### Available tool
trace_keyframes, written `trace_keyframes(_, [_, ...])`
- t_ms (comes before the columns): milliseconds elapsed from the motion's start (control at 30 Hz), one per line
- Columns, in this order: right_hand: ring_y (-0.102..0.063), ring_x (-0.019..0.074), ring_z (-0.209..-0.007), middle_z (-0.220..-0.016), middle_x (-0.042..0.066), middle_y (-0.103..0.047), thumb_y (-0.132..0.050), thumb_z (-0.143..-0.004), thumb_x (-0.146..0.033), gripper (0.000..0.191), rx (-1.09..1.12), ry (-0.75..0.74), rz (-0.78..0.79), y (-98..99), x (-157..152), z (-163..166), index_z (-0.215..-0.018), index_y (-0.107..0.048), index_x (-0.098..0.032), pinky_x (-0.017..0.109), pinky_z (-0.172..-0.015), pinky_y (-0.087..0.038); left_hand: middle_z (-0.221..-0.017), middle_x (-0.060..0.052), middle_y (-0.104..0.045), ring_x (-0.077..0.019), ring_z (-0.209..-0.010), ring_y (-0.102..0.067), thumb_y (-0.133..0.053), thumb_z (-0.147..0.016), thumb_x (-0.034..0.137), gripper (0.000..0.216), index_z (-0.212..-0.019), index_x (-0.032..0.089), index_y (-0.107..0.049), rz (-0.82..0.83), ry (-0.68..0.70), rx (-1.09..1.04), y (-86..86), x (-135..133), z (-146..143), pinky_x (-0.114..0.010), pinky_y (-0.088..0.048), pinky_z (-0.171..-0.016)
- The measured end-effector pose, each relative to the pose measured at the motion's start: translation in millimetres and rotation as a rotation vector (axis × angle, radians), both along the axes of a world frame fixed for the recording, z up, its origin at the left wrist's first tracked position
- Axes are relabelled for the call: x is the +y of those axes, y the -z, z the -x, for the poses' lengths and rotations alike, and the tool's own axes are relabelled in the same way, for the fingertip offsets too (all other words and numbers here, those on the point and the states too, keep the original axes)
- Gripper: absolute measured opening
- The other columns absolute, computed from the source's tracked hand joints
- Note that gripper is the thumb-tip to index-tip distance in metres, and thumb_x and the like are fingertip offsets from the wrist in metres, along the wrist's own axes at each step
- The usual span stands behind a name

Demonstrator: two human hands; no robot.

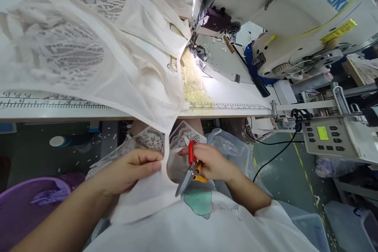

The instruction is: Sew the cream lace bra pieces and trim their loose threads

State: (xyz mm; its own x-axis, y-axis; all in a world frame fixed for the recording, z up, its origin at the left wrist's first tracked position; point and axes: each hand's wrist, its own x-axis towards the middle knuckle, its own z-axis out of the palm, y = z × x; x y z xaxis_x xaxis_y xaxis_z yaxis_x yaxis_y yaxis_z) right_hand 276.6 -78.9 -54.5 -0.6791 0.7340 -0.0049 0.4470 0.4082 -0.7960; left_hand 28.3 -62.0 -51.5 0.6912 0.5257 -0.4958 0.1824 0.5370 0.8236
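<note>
My left hand (pixel 136 169) pinches the narrow edge strip of a white garment (pixel 144 98) between thumb and fingers. The garment has lace panels and runs from the table down over my lap. My right hand (pixel 209 161) holds a pair of scissors (pixel 189 173) with red and orange handles. Their blades point down and left, right by the garment's edge. The forefinger of that hand reaches left toward the strip; I cannot tell whether it touches. Below my hands, more white cloth lies against my shirt (pixel 218 220).
A sewing machine (pixel 295 8) stands over the white table, with a ruler strip (pixel 230 106) along its front edge. A black-handled tool (pixel 248 67) and scraps lie by the needle. A control box (pixel 330 138) hangs at right. A purple basket (pixel 32 204) stands at lower left.
</note>
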Motion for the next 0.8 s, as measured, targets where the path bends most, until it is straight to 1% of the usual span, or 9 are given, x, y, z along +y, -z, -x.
trace_keyframes(100, [-0.062, 0.0193, -0.095, -0.099, 0.007, -0.067, -0.050, -0.072, -0.009, 0.019, 0.117, -0.075, 0.038, -4.2, 9, 9, -0.085, -0.052, -0.023, 0.032, -0.082, -0.050, -0.089, -0.007, -0.062, -0.0216, -0.090, -0.056, -0.049, -0.078, 0.048, 0.035, -0.060, 0.019, -0.059, -0.377, -0.074, 0.100, 0.4, -1, -11, -0.033, -0.048, -0.082])
trace_keyframes(133, [-0.062, 0.0189, -0.093, -0.097, 0.007, -0.067, -0.051, -0.074, -0.012, 0.015, 0.136, -0.100, 0.056, -6.2, 11, 12, -0.083, -0.051, -0.024, 0.031, -0.080, -0.050, -0.090, -0.007, -0.061, -0.0216, -0.092, -0.055, -0.047, -0.079, 0.046, 0.036, -0.058, 0.019, -0.056, -0.447, -0.081, 0.118, 1.0, -1, -14, -0.033, -0.046, -0.085])
trace_keyframes(167, [-0.062, 0.0186, -0.090, -0.094, 0.006, -0.067, -0.051, -0.076, -0.015, 0.010, 0.145, -0.120, 0.077, -8.4, 13, 13, -0.081, -0.050, -0.023, 0.031, -0.079, -0.050, -0.085, -0.006, -0.059, -0.0205, -0.088, -0.055, -0.045, -0.081, 0.045, 0.036, -0.058, 0.019, -0.054, -0.469, -0.073, 0.134, 2.0, -1, -16, -0.032, -0.047, -0.082])
trace_keyframes(233, [-0.062, 0.0184, -0.089, -0.090, 0.006, -0.066, -0.051, -0.080, -0.021, 0.004, 0.129, -0.147, 0.136, -13.0, 16, 12, -0.078, -0.049, -0.023, 0.030, -0.078, -0.049, -0.071, -0.002, -0.053, -0.0169, -0.071, -0.053, -0.042, -0.082, 0.045, 0.035, -0.060, 0.019, -0.052, -0.440, -0.025, 0.157, 4.8, -3, -16, -0.028, -0.047, -0.066])
trace_keyframes(300, [-0.061, 0.0187, -0.088, -0.089, 0.007, -0.064, -0.052, -0.083, -0.030, 0.009, 0.055, -0.153, 0.201, -17.3, 21, 5, -0.080, -0.048, -0.022, 0.031, -0.077, -0.048, -0.064, 0.000, -0.050, -0.0151, -0.062, -0.050, -0.041, -0.081, 0.046, 0.035, -0.064, 0.018, -0.055, -0.400, -0.004, 0.175, 7.9, -5, -14, -0.026, -0.044, -0.057])
trace_keyframes(400, [-0.053, 0.0154, -0.069, -0.080, 0.004, -0.058, -0.059, -0.078, -0.053, 0.035, -0.144, -0.153, 0.259, -20.0, 34, -11, -0.078, -0.046, -0.020, 0.027, -0.062, -0.044, -0.071, -0.002, -0.060, -0.0177, -0.069, -0.056, -0.043, -0.081, 0.046, 0.035, -0.071, 0.017, -0.060, -0.384, -0.040, 0.172, 11.7, -8, -10, -0.028, -0.047, -0.063])
trace_keyframes(500, [-0.038, 0.0115, -0.055, -0.064, -0.003, -0.044, -0.057, -0.071, -0.069, 0.051, -0.333, -0.228, 0.239, -19.1, 48, -25, -0.067, -0.039, -0.021, 0.023, -0.051, -0.032, -0.076, -0.003, -0.065, -0.0199, -0.075, -0.059, -0.044, -0.081, 0.047, 0.035, -0.074, 0.017, -0.062, -0.372, -0.048, 0.172, 13.8, -8, -9, -0.029, -0.049, -0.068])
trace_keyframes(633, [-0.032, 0.0106, -0.054, -0.060, -0.004, -0.040, -0.055, -0.072, -0.071, 0.054, -0.521, -0.317, 0.216, -24.0, 58, -27, -0.063, -0.038, -0.021, 0.023, -0.051, -0.024, -0.076, -0.003, -0.067, -0.0206, -0.075, -0.061, -0.046, -0.081, 0.049, 0.036, -0.075, 0.018, -0.063, -0.367, -0.051, 0.161, 14.7, -7, -8, -0.028, -0.049, -0.067])
trace_keyframes(800, [-0.033, 0.0103, -0.054, -0.061, -0.003, -0.042, -0.058, -0.070, -0.070, 0.053, -0.618, -0.311, 0.199, -37.7, 60, -27, -0.063, -0.044, -0.020, 0.023, -0.050, -0.023, -0.073, -0.002, -0.067, -0.0195, -0.073, -0.060, -0.046, -0.081, 0.049, 0.037, -0.074, 0.019, -0.065, -0.388, -0.055, 0.167, 14.2, -8, -4, -0.027, -0.048, -0.065])
